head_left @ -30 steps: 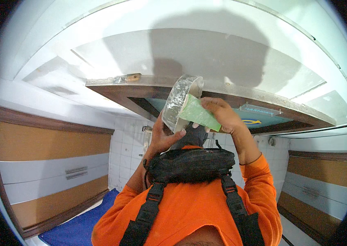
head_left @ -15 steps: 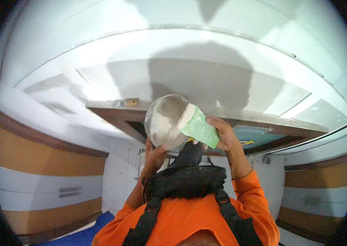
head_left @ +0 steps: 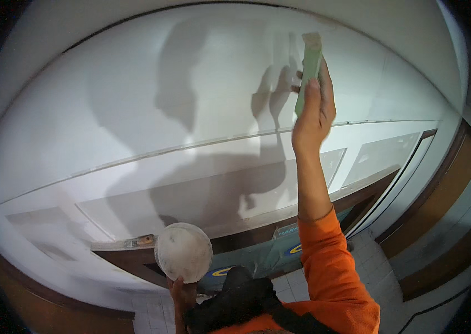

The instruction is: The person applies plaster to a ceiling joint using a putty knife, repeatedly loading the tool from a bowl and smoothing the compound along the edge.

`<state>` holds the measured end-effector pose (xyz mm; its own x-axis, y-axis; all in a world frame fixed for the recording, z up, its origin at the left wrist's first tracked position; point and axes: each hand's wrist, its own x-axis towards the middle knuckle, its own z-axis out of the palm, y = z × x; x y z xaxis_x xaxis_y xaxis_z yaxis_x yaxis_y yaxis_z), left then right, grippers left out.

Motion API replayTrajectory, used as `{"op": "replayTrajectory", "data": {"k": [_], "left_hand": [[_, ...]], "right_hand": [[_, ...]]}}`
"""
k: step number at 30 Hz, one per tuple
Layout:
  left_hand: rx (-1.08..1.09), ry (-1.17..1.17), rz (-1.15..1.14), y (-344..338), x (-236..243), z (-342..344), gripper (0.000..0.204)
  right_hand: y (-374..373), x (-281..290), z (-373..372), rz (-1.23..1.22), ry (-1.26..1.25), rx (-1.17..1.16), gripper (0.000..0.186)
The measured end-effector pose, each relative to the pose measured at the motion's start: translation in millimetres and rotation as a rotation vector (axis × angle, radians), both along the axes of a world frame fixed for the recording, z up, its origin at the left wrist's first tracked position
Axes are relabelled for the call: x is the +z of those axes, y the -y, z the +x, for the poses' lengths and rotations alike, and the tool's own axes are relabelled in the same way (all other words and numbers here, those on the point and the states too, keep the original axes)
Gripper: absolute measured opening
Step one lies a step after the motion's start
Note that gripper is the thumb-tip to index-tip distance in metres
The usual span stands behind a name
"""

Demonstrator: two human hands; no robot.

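High at the upper right, my right hand (head_left: 314,114) grips a flat green putty spreader (head_left: 309,72), its fingers wrapped round it. Pale putty (head_left: 313,40) coats the far edge of the spreader. It stands close to the white wall panel (head_left: 235,83); whether they touch I cannot tell. Low on the left, my left hand (head_left: 182,292) holds a round, whitish tub (head_left: 184,252) smeared with putty. Only part of that hand shows below the tub.
A paintbrush (head_left: 145,240) with a wooden handle lies on the ledge left of the tub. Below the ledge runs a dark brown frame (head_left: 246,238) around glass. Brown-and-grey panelling (head_left: 441,222) stands at the right. My shadow falls across the wall.
My right hand has lifted the spreader from beside the tub up to the upper wall. The view has tilted upward, and the tub now appears lower and further left.
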<state>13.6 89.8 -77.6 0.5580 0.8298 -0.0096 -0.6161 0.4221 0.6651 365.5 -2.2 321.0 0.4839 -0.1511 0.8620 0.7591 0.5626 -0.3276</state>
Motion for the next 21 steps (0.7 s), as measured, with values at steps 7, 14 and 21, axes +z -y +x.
{"op": "replayTrajectory", "data": {"k": [7, 14, 21], "left_hand": [[-0.020, 0.049, -0.044, -0.3, 5.2, -1.1, 0.082], [-0.026, 0.052, 0.011, 6.8, 21.2, -6.2, 0.080], [-0.022, 0.033, 0.033, 9.9, 31.0, -6.8, 0.077]], "right_hand": [[-35.7, 36.7, 32.2, -0.062, 0.323, -0.811, 0.046], [-54.3, 46.6, 36.8, -0.038, 0.302, -0.909, 0.049], [-53.4, 54.3, 38.7, -0.068, 0.242, -1.004, 0.043]]}}
